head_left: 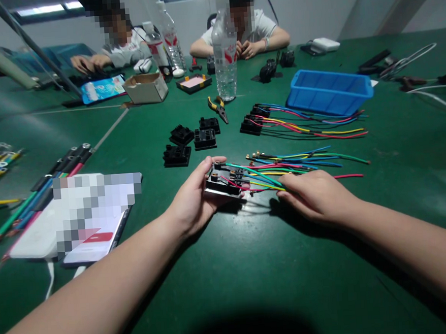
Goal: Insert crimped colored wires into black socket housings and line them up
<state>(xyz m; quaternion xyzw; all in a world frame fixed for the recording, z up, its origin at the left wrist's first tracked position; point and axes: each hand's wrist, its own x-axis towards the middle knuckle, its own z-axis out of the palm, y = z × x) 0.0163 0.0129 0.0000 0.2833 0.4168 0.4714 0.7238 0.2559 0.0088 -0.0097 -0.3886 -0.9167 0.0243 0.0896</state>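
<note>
My left hand is closed round a black plastic terminal block, tilted a little above the green table. Coloured wires run from the block to my right hand, whose fingers are closed on them. Just behind lie loose wires in blue, yellow, green and red, some with brass terminals at their ends. Farther back, two black blocks with wires fitted rest side by side. Several black blocks without wires stand to the left of these.
Pliers, a water bottle and a blue bin stand beyond the blocks. At left are a phone, a white power bank and thick cables. Two people sit across the table.
</note>
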